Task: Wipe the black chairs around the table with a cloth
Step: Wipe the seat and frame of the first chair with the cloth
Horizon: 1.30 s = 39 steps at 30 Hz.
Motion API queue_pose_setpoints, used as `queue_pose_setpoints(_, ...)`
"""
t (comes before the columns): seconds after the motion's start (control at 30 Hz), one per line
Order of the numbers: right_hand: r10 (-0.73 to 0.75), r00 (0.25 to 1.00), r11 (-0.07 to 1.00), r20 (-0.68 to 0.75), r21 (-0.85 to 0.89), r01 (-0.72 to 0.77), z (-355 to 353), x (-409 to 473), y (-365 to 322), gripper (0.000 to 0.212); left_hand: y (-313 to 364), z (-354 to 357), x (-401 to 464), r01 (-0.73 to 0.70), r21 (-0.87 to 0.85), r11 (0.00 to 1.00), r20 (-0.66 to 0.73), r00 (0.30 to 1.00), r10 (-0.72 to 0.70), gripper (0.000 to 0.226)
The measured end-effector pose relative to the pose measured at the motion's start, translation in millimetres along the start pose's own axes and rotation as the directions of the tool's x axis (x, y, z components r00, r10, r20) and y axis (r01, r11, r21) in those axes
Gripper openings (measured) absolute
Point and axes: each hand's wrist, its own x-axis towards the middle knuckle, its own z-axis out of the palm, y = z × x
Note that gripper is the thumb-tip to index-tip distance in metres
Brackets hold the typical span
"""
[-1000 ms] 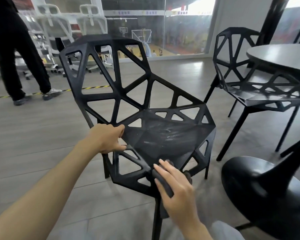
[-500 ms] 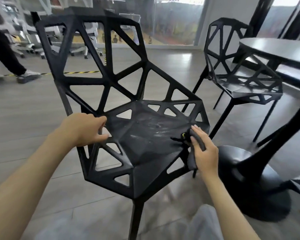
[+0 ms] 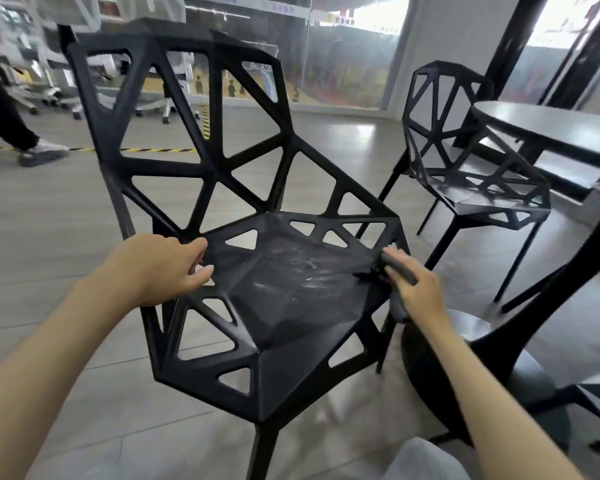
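Note:
A black cut-out chair (image 3: 284, 306) stands right in front of me, its seat streaked with pale smears. My left hand (image 3: 163, 268) grips the seat's left edge, fingers curled over the frame. My right hand (image 3: 418, 289) holds a dark grey cloth (image 3: 397, 268) against the seat's right edge; part of the cloth hangs down below the hand. A second black chair (image 3: 471, 181) of the same kind stands behind to the right, tucked toward the dark round table (image 3: 548, 129).
The table's black pedestal base (image 3: 465, 372) sits on the floor close to the chair's right side. A person's leg and shoe (image 3: 42, 152) are at the far left by a yellow-black floor tape. White office chairs (image 3: 167, 81) stand at the back before a glass wall.
My right hand has carried the cloth from the seat's front edge round to its right edge and a little further back. The left hand keeps its grip on the left edge.

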Motion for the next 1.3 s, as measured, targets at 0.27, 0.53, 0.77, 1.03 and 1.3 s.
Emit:
queue_pose_setpoints(0.27,0.090,0.993,0.996,-0.078,0.035,-0.088,4,-5,-1,0.040,2,0,2,0.053,-0.038,0.998,-0.006,0.999,-0.053,0.041)
queue_pose_setpoints(0.53,-0.026,0.999,0.999,0.018,0.043,0.026,-2,-12,5,0.038,-2,4,-2,0.038,-0.033,0.999,0.002,0.999,-0.038,0.042)
queue_pose_setpoints(0.77,0.089,0.996,0.983,0.012,-0.162,-0.086,2,15,-5,0.034,3,2,-6,0.067,-0.077,0.995,0.008,0.998,-0.067,0.039)
queue_pose_setpoints(1.03,-0.162,0.858,0.948,0.486,-0.165,0.273,86,-70,-137,0.036,8,0,-5,0.087,-0.026,0.996,-0.022,0.996,-0.087,0.039)
queue_pose_setpoints(1.3,0.003,0.840,0.949,0.542,-0.267,0.169,67,13,-73,0.039,3,8,-2,0.077,-0.058,0.995,-0.007,0.997,-0.078,0.038)
